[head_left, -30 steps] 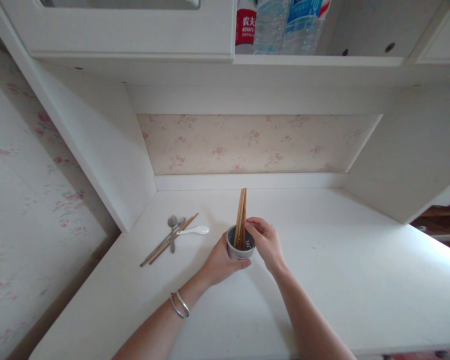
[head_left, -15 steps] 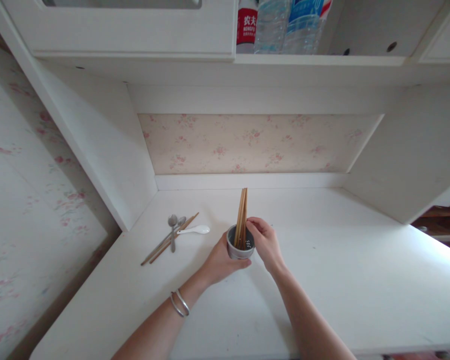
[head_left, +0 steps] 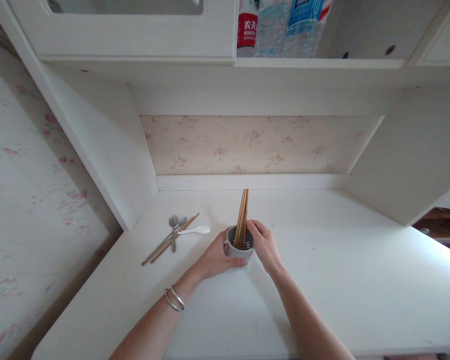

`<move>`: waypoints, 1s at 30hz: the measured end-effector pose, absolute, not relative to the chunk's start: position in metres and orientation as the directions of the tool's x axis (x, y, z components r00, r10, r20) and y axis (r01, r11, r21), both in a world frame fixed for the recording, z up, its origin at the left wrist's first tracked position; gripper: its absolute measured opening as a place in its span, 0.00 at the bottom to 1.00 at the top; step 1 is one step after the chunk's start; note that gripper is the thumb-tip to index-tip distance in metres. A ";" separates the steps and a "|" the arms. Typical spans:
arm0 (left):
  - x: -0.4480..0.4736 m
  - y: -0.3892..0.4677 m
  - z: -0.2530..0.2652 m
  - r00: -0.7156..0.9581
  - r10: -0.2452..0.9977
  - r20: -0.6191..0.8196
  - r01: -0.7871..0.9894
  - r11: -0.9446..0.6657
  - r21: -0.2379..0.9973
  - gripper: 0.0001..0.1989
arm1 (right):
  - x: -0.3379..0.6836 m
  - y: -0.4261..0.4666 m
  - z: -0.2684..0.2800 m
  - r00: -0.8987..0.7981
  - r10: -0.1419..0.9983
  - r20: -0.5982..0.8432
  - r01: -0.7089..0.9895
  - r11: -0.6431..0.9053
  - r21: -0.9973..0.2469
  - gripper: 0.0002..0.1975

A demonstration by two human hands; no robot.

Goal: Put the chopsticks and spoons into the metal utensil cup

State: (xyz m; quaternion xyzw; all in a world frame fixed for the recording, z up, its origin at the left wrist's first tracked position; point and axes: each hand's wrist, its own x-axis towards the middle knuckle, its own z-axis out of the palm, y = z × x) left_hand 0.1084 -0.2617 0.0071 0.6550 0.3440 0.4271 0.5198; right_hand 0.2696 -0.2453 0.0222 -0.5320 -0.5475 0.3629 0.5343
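Partly sorted, judging from how things lie: a bundle of brown wooden chopsticks [head_left: 242,216] already standing upright in the small round grey metal holder with a perforated bottom [head_left: 239,244], near the middle of the white countertop [head_left: 341,280]. Left out, well apart to the far left of the holder: a loose cluster of cutlery lying flat on the countertop. Left hand [head_left: 215,259] wrapped around the holder's left wall, fingers curled closed on it, two silver bangles [head_left: 173,299] on that wrist. Right hand [head_left: 265,246] pressed against the holder's right rim, fingertips touching the chopsticks' lower part; hard to tell whether pinching them or merely steadying. Counts: one holder; chopsticks in it too tightly bunched to number, perhaps four or more; in the loose cluster two thin brown chopsticks [head_left: 171,244], two grey metal spoons [head_left: 173,226] crossing them, and one white ceramic spoon [head_left: 195,230] touching their far end. On the shelf above, far side: clear plastic water bottles [head_left: 281,25] with red and blue labels, at least three, cut off by the frame's top.
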 end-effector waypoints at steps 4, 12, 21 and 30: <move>0.076 -0.250 0.021 0.100 0.959 0.264 0.302 -0.282 0.911 0.24 | 0.270 -0.247 0.025 0.130 0.974 0.187 0.186 0.161 -0.969 0.23; 0.003 -0.234 0.021 -0.324 0.903 0.281 0.943 0.283 0.178 0.15 | 0.270 -0.247 0.023 0.137 0.974 0.183 0.187 0.156 -0.970 0.24; -0.009 -0.234 0.008 -0.305 0.948 0.088 0.952 0.304 0.017 0.17 | 0.270 -0.248 0.023 0.129 0.976 0.176 0.186 0.150 -0.971 0.24; 0.002 -0.233 0.005 -0.212 0.974 0.082 0.974 0.203 0.105 0.17 | 0.269 -0.247 0.022 0.146 0.971 0.189 0.193 0.159 -0.968 0.24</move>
